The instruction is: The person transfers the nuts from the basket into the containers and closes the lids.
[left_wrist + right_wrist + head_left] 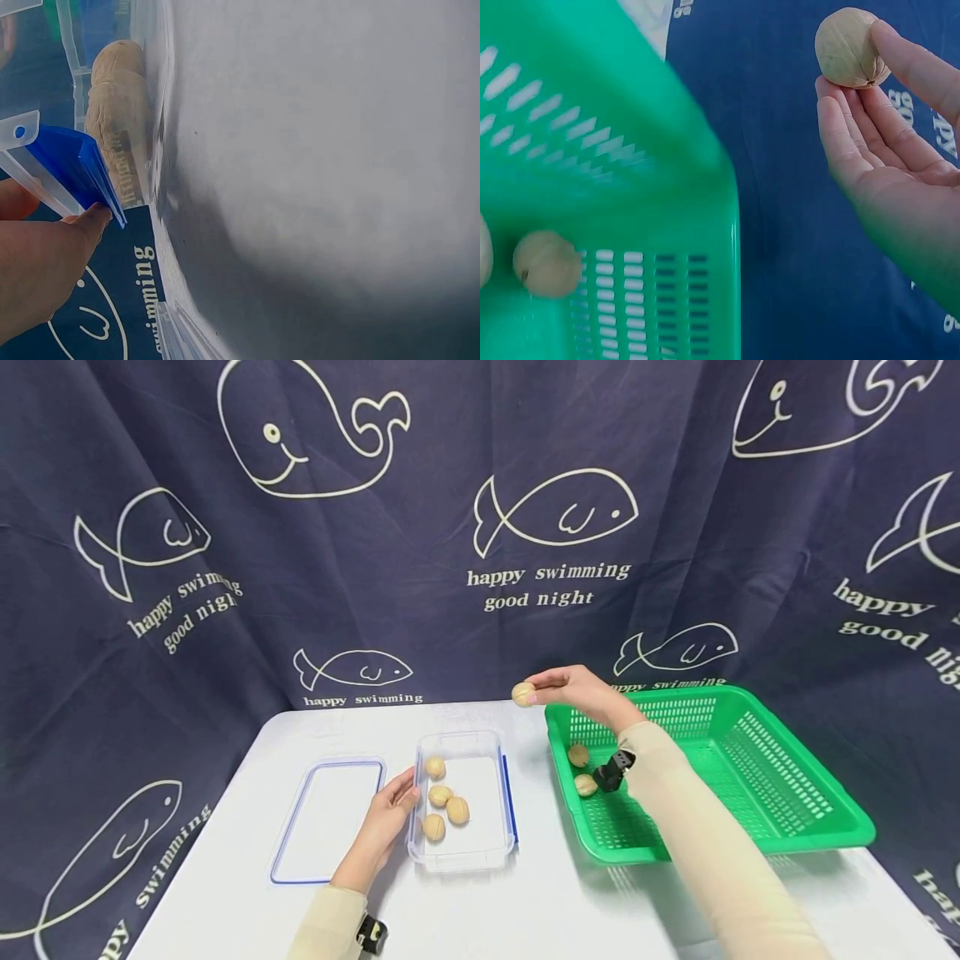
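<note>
A walnut (522, 694) is pinched between the thumb and fingertips of my right hand (581, 691), above the left rim of a green basket (795, 842). The right wrist view shows the same walnut (849, 49) whole, held at the fingertips. Two more walnuts (578, 755) lie in the basket's left end. My left hand (390, 810) grips the left side of a clear plastic container (487, 856), thumb and fingers at its blue locking flap (71, 161). Several walnuts (457, 811) sit inside, mostly toward the container's left.
A clear lid (327, 822) with a blue seal lies flat on the white table (247, 827), left of the container. A second blue flap (509, 797) hangs on the container's right side. Behind the table hangs a dark blue curtain (435, 568) with fish drawings.
</note>
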`<state>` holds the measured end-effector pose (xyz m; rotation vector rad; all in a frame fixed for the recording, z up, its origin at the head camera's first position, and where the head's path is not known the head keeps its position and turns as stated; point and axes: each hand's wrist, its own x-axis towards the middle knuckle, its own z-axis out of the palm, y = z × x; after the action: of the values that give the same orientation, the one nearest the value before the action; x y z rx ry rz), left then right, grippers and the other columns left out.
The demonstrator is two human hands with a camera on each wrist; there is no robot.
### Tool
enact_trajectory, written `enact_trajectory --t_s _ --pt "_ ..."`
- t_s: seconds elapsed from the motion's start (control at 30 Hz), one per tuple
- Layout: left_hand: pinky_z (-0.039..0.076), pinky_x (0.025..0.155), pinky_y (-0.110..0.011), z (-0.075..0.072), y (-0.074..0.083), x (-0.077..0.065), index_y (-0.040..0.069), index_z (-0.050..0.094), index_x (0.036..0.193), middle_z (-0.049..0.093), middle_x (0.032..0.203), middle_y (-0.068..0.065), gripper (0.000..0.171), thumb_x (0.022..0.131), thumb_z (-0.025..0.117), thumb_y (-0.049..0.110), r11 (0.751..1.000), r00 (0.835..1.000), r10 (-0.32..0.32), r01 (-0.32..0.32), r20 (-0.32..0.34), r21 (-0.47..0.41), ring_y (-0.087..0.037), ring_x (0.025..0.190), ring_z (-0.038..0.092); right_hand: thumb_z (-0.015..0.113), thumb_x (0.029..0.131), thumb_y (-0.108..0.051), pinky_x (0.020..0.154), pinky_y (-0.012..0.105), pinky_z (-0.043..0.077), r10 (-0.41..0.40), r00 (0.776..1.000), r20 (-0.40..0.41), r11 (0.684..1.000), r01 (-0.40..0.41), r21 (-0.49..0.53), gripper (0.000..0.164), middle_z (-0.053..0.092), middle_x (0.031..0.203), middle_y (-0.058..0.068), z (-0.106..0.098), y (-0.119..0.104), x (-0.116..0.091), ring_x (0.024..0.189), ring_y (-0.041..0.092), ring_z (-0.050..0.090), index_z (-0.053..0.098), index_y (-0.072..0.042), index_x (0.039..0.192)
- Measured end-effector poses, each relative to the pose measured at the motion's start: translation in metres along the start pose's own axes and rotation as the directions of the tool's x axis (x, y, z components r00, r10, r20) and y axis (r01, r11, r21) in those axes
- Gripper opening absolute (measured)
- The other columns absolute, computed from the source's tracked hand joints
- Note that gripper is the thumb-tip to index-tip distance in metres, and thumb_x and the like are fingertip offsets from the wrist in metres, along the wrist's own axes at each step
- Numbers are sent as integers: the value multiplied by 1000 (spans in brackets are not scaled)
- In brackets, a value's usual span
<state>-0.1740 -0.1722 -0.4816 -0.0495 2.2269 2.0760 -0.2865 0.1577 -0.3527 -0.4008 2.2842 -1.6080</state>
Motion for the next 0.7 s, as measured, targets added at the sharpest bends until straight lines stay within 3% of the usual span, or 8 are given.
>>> enact_trajectory --t_s 0.33,0.7 --pt "28 115 -43 0 -1 -1 -3 34 145 34 149 -26 48 100 47 6 1000 1000 -3 3 -5 -2 -37 138 33 75 85 -21 106 44 43 0 999 44 1000 0 -6 38 68 115 6 32 -14 13 114 24 58 66 -9 120" --pt "27 116 -42 1 3 -2 -3 33 146 33 149 -25 49 100 48 8 1000 1000 -9 9 -2 -9 -36 138 33 74 85 -14 106 44 44 -30 996 84 999 28 22 33 70 111 5 63 -8 31 109 20 62 68 -7 117"
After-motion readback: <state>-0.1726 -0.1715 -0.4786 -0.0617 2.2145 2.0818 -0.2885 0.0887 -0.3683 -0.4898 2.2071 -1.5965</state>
